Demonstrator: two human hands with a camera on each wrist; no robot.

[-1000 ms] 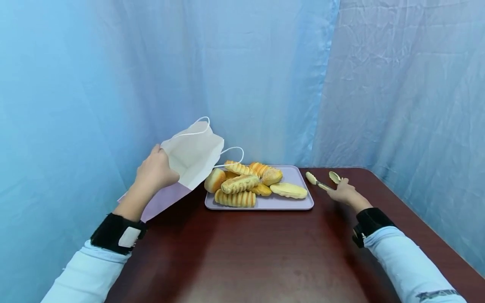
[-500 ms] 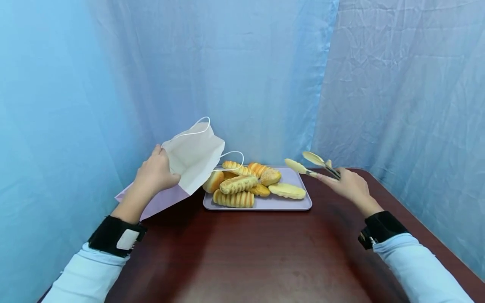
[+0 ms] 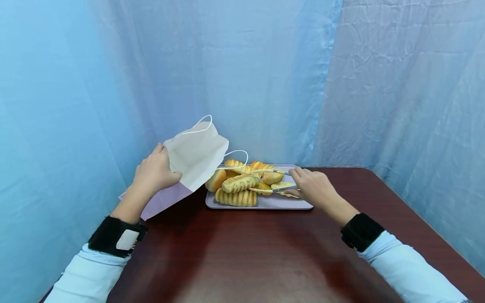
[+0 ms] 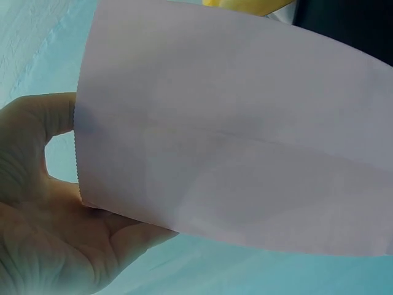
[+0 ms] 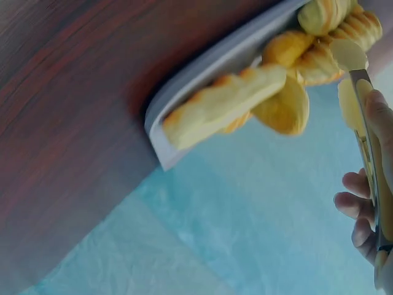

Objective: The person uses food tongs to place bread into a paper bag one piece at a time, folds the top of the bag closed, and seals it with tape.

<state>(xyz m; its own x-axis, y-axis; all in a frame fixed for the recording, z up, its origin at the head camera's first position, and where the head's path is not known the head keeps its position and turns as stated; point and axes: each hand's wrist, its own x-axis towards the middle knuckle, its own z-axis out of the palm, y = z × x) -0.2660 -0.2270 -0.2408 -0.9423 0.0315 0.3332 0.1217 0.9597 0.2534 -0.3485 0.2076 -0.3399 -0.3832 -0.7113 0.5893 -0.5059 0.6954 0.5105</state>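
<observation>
My left hand (image 3: 153, 170) grips the edge of a paper bag (image 3: 195, 158), lilac outside and white inside, tilted with its mouth facing the tray. In the left wrist view the bag's wall (image 4: 227, 123) fills most of the picture. My right hand (image 3: 314, 189) holds food tongs (image 3: 284, 189) with pale tips and metal arms. Their arms are spread over the bread pile, around a sesame-topped bun (image 3: 273, 179) and a small golden roll (image 3: 262, 186). A long pale bread (image 3: 278, 185) is partly hidden behind the tongs and fingers.
A lilac tray (image 3: 276, 205) holds the breads on the dark wooden table (image 3: 250, 252). Left on it are a striped roll (image 3: 235, 198), a twisted roll (image 3: 240, 183) and a round bun (image 3: 215, 181). White cord handles (image 3: 244, 151) hang near the tray. Blue curtains (image 3: 265, 84) stand behind.
My right hand has lifted the tongs from the table's right side and carried them left over the tray. The left hand and bag have stayed nearly still.
</observation>
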